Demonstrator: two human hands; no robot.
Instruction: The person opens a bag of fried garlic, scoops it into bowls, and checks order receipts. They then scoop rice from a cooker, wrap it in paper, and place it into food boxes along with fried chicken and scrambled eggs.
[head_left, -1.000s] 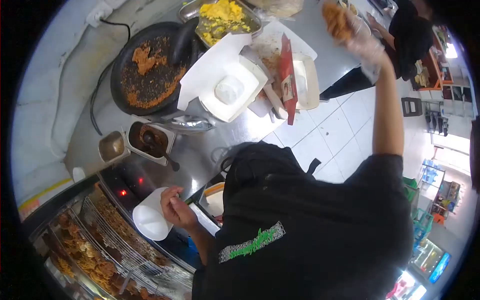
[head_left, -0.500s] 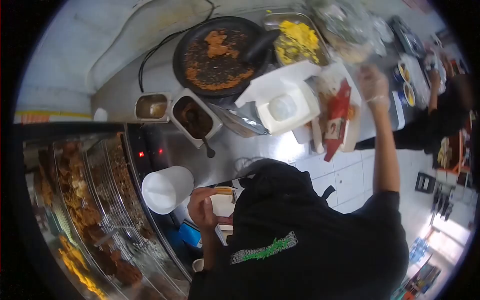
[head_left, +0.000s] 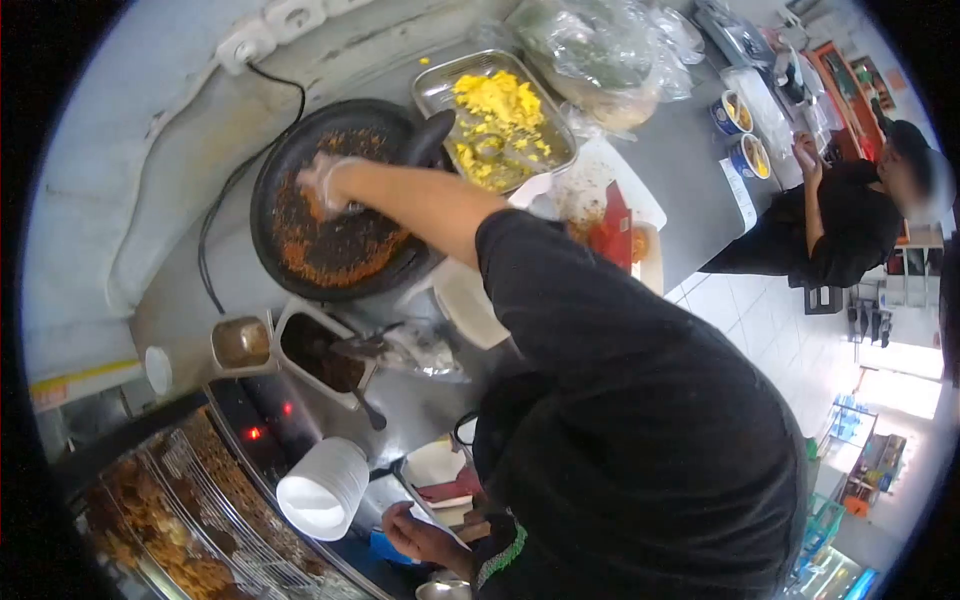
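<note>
My right hand (head_left: pixel 330 187), in a clear glove, reaches into the black stone mortar (head_left: pixel 262 215), its fingers bent together round some orange-brown paste (head_left: pixel 315 262). A dark pestle (head_left: pixel 428 137) leans by the forearm. Below in the view, my left hand (head_left: pixel 412 533) is curled near the stacked white tubs (head_left: pixel 325 487); whatever it may hold is hidden. A white open box (head_left: pixel 470 305) shows partly under my right arm. Beside the mortar stands a metal pan of dark sauce (head_left: pixel 318 350) with a spoon.
A metal tray (head_left: pixel 565 155) holds yellow food, beside plastic bags (head_left: pixel 600 60). A red packet (head_left: pixel 612 235) lies near a white board (head_left: pixel 640 190). Two blue-rimmed bowls (head_left: pixel 730 113) sit farther back. A heated display case (head_left: pixel 215 500) is at lower left. A co-worker (head_left: pixel 860 215) stands at right.
My right hand has moved from beside the red packet into the mortar, its arm now crossing over the counter. My left hand appears lower. The view has shifted, and more of the co-worker shows.
</note>
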